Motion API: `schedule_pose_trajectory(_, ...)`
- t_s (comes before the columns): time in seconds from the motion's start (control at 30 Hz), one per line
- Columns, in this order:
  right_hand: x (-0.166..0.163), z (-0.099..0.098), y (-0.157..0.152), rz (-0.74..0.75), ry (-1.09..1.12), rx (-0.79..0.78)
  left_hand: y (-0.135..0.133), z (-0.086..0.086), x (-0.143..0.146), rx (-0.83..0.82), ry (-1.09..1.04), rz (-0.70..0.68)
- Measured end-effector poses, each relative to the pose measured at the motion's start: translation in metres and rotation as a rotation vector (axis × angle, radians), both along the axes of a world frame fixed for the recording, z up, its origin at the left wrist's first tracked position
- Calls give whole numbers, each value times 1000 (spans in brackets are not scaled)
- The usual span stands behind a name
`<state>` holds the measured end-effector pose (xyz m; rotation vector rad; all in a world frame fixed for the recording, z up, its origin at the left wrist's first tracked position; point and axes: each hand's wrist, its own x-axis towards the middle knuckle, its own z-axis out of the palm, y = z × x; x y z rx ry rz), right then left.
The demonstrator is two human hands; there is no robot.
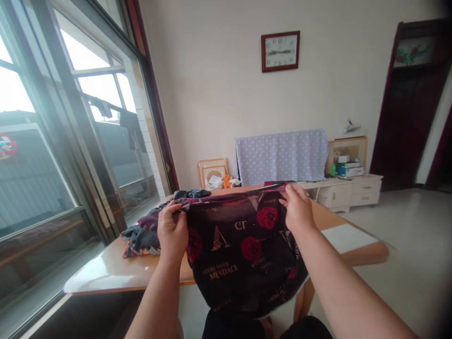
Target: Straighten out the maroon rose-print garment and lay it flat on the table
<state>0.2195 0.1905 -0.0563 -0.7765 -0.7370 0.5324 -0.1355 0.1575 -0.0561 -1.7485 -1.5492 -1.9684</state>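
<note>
I hold a dark garment (243, 254) printed with red roses and pale lettering, stretched between both hands above the near edge of a wooden table (109, 270). My left hand (172, 230) grips its left upper edge with closed fingers. My right hand (298, 207) pinches the right upper edge. The cloth hangs down in front of my lap.
A pile of other clothes (148, 230) lies on the table's left part. Large windows (63, 141) run along the left. A low white cabinet (348, 190) with a dotted cloth (280, 155) stands at the far wall under a clock (280, 51). A dark door (409, 103) is right.
</note>
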Motion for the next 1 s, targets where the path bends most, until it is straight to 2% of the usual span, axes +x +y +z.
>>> schedule_pose_trajectory(0.13, 1, 15, -11, -142, -89, 161, 8, 14, 15, 116, 116, 2)
schedule_pose_trajectory(0.27, -1, 28, -4, -104, -131, 184, 36, 29, 23, 75, 178, -26)
schedule_pose_trajectory(0.37, 2, 52, 12, -80, -131, 195, 62, 61, 29, 85, 183, -46)
schedule_pose_trajectory(0.47, 7, 80, 21, -119, -146, 317, 74, 98, 37, 274, 138, -43)
schedule_pose_trajectory(0.53, 9, 89, 20, -133, -159, 387, 72, 113, 42, 387, 115, -70)
schedule_pose_trajectory(0.57, 9, 88, 17, -133, -160, 394, 70, 114, 44, 413, 105, -83)
schedule_pose_trajectory(0.6, 9, 83, 14, -131, -153, 378, 67, 110, 46, 416, 93, -90)
schedule_pose_trajectory(0.67, 9, 62, 6, -125, -120, 288, 62, 90, 46, 360, 50, -71)
schedule_pose_trajectory(0.73, 13, 29, -3, -117, -104, 143, 59, 56, 43, 228, 0, -32)
schedule_pose_trajectory(0.8, 21, -7, -13, -120, -195, -29, 57, 15, 35, 3, 8, -13)
schedule_pose_trajectory(0.83, 27, -25, -17, -79, -273, -124, 56, -5, 30, -128, 50, 2)
schedule_pose_trajectory(0.9, 40, -55, -26, 108, -525, -327, 52, -40, 20, -410, 136, 47)
schedule_pose_trajectory(0.97, 53, -76, -30, 280, -742, -496, 47, -63, 13, -624, 221, 119)
schedule_pose_trajectory(1.0, 58, -83, -31, 325, -825, -576, 45, -69, 12, -678, 259, 168)
